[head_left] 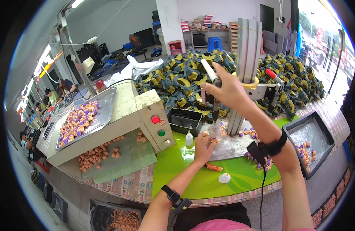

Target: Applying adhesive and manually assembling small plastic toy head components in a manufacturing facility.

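Right hand (pixel 228 91) is raised high above the bench, fingers curled loosely around the white handle (pixel 209 70) of a press lever; the thumb and forefinger close on it while the other fingers spread a little. That forearm climbs steeply from the lower right edge and wears a black wrist strap (pixel 270 147) with a cable hanging from it.

Left hand (pixel 203 148) lies low on the green table (pixel 185 181), palm down, its fingertips pinched on a small orange part (pixel 213 140) right under the press head; how tightly the fingers close cannot be told, since the back of the hand hides them. Its forearm comes in from the lower middle edge and carries a black wrist strap (pixel 174 197) as well.

Just left of this hand stands a small white squeeze bottle (pixel 189 139). Near the table's front edge lie an orange tube (pixel 214 167) and a white cap-shaped piece (pixel 224 178), close together. The press column (pixel 243 65) rises between the two hands, with a red-tipped lever (pixel 272 74) sticking out to its right.

Left of the table sits a cream machine box (pixel 141 115) with a red button (pixel 155 119) and a green button (pixel 161 133), and a metal tray (pixel 104 111) of orange and purple parts on top. A black tray (pixel 320 131) on the right holds more orange parts on clear plastic. Behind the press a big heap of dark blue and yellow toy pieces (pixel 177 79) is piled up.
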